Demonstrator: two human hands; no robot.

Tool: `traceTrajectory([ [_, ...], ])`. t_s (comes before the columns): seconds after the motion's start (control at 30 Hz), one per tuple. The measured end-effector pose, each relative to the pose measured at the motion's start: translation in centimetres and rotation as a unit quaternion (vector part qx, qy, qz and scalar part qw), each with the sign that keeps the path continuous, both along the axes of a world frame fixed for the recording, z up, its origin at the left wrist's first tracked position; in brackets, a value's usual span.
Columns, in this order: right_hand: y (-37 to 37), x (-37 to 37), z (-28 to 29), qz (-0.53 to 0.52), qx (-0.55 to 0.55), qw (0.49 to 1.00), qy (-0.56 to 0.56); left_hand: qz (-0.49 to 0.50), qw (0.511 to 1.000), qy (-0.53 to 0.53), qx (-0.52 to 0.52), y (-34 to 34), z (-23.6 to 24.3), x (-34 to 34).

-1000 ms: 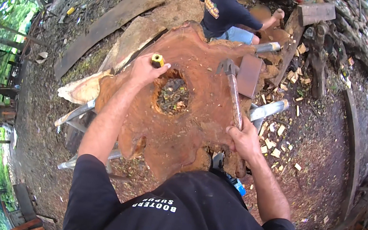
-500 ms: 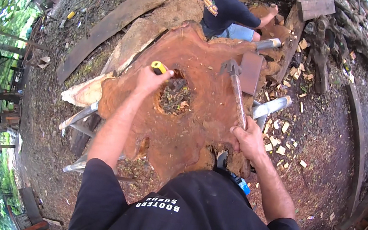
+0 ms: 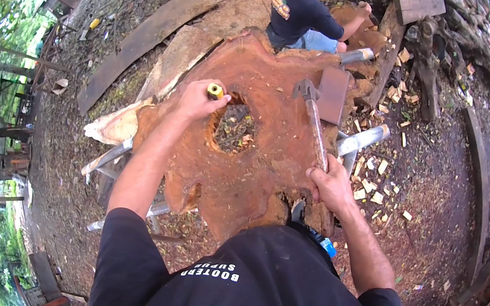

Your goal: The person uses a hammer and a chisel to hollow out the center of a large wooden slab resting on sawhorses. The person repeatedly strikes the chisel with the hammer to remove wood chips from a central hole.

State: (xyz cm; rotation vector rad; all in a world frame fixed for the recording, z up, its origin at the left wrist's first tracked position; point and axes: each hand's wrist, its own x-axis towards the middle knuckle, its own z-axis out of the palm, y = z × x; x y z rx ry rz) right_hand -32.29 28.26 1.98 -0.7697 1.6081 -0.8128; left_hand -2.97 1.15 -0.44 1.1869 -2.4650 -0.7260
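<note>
My left hand (image 3: pixel 197 100) is closed around the yellow-and-black handle of a chisel (image 3: pixel 215 91) at the left rim of a hole; its blade is hidden. My right hand (image 3: pixel 335 184) grips the lower end of the worn handle of a claw hammer (image 3: pixel 315 126). The hammer's dark metal head is over the slab, left of a brown rectangular block (image 3: pixel 332 95). Beneath both hands lies a broad reddish wooden slab (image 3: pixel 253 180) with an irregular edge. Through its ragged hole, ground litter shows.
Metal tube legs (image 3: pixel 362 139) stick out around the slab. Another person (image 3: pixel 302 11) in a dark shirt sits beyond its far edge. Wood chips (image 3: pixel 374 186) are scattered on the ground at right. A long plank (image 3: pixel 147 44) lies at far left, and gnarled logs (image 3: pixel 427 73) at far right.
The chisel handle has tilted, showing its butt end more, and my left hand has shifted slightly with it. My right hand and the hammer have hardly moved.
</note>
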Motion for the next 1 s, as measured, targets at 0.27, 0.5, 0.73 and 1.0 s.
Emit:
traceTrajectory([
  [0.27,0.5,0.1,-0.3,-0.021,-0.003,0.999,-0.039,0.256,0.955,-0.145,0.025,-4.8,-2.7,-0.7],
  [0.5,1.0,0.0,-0.5,-0.058,0.003,0.996,-0.062,0.445,0.888,-0.082,0.085,-3.1,-6.8,0.5],
  [0.73,0.9,-0.8,-0.7,-0.074,0.003,0.994,-0.075,0.388,0.919,-0.064,-0.006,-1.6,-2.4,-0.3],
  [1.0,0.8,-0.6,-1.3,-0.05,0.002,0.997,-0.056,0.294,0.923,0.249,0.012,-3.9,2.6,1.7],
])
